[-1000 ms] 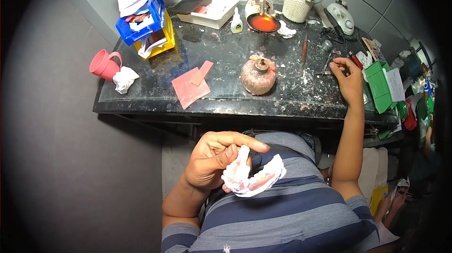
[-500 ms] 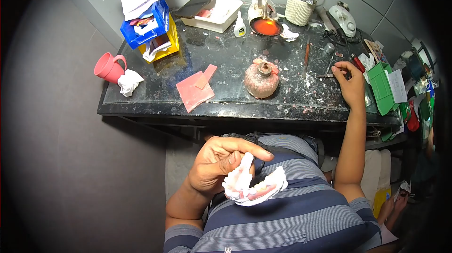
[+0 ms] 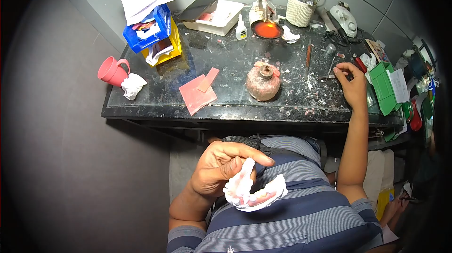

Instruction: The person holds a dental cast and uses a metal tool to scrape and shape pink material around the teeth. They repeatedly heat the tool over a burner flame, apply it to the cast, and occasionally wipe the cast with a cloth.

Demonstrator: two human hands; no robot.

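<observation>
Gripping a white plaster dental cast (image 3: pixel 254 192) between thumb and fingers, your left hand (image 3: pixel 217 167) holds it in the lower middle of the frame, in front of your striped shirt (image 3: pixel 301 210). The cast shows pink gum parts and small teeth, and it is apart from the table, below its front edge.

Your right hand (image 3: pixel 353 86) lies on the right part of the black table (image 3: pixel 235 55). Its fingers are bent and the fingertips close around a thin metal tool (image 3: pixel 329 76) that rests on the table top; how firm this grip is, I cannot tell.

Near the middle of the table stands a round, dirty burner (image 3: pixel 263 81) with a small neck on top. To the left of it lies a pink wax sheet (image 3: pixel 197 95) with a smaller pink strip on it. At the left end of the table a pink cup (image 3: pixel 112 71) sits on its side, touching a crumpled white tissue (image 3: pixel 133 86). In the upper left, a blue bin (image 3: pixel 148 24) stands on a yellow bin (image 3: pixel 165 46), with papers on top. At the back of the table you see a white tray (image 3: pixel 219 13), a small bottle (image 3: pixel 241 28), a dish with orange wax (image 3: pixel 267 29) and a white holder with tools (image 3: pixel 300 10). A green box (image 3: pixel 383 88) stands at the right edge, just beside your right hand.
</observation>
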